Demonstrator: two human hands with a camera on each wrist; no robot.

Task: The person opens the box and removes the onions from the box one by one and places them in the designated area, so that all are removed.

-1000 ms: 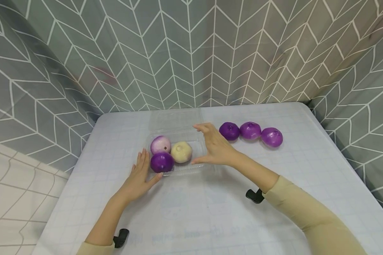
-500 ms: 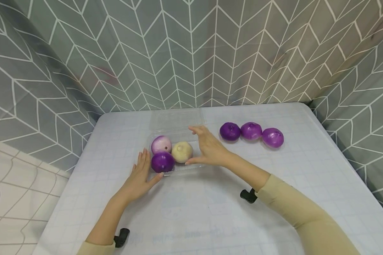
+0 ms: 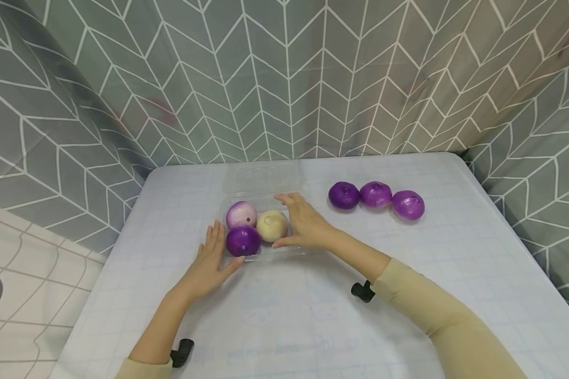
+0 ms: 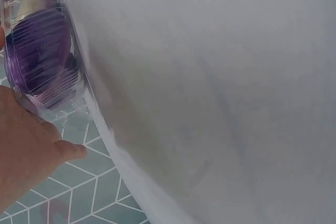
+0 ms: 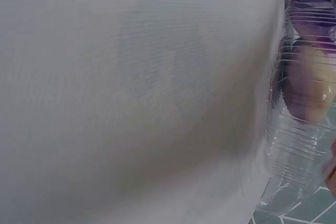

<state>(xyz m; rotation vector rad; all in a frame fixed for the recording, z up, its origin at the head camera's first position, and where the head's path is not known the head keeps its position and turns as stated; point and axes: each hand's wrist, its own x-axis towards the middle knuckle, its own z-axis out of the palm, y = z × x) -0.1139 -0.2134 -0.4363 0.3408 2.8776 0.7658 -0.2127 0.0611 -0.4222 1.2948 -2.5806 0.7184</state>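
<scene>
Onions (image 3: 243,241), head view: three, together in a see-through plastic box (image 3: 265,202); two purplish ones at its left end, one pale onion (image 3: 272,226) just right of them. Perhaps clustered so that each stops the next from rolling. Left hand (image 3: 208,263): fingers straight, released, along the box's left end, seemingly to steady it. Right hand (image 3: 308,223): thumb and fingers spread wide at the box's right part, around the pale onion, not clenched; contact uncertain. Loose onions (image 3: 375,195): three, in a row right of the box, apart from it. Lid (image 3: 263,176): behind the box, close to the back edge of the worktop (image 3: 275,310) and the curtain (image 3: 284,79), so little room there; broad room before the box.

Left wrist view: purple onion behind the box's ridged wall; left hand beside it.

Right wrist view: pale onion through the wall; right fingers mostly cut off.
</scene>
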